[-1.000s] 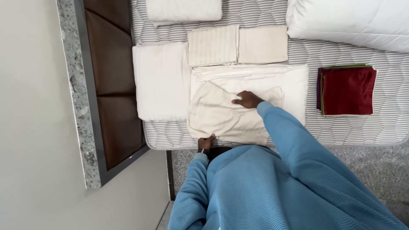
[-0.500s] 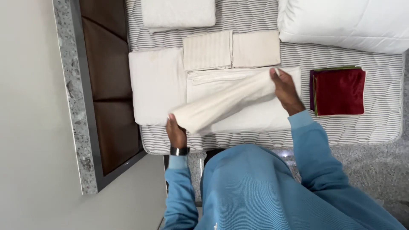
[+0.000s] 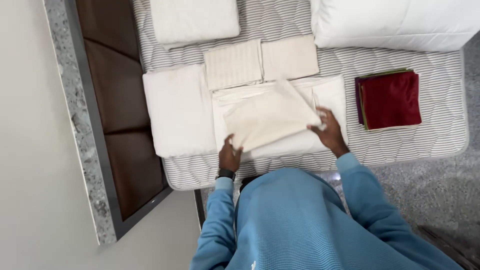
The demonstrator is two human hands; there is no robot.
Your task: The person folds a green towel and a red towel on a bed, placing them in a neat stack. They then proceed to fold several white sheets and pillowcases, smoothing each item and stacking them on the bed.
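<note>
A cream cloth [image 3: 267, 117], folded into a tilted rectangle, is held just above a white folded sheet [image 3: 330, 95] on the quilted mattress [image 3: 440, 135]. My left hand [image 3: 229, 156] grips its near left corner. My right hand [image 3: 327, 129] grips its right edge. Both arms wear light blue sleeves, and a dark watch sits on my left wrist.
Around the sheet lie a white folded linen [image 3: 177, 109] at left, a striped cream folded cloth [image 3: 232, 64], a plain cream one [image 3: 290, 57], a white pillow [image 3: 395, 22] and another white one [image 3: 195, 19]. A dark red cloth stack [image 3: 391, 99] sits right. Brown headboard [image 3: 115, 100] at left.
The cream cloth lay flat under my right hand, then was lifted and stretched between both hands, and now it is folded shorter with my hands closer together.
</note>
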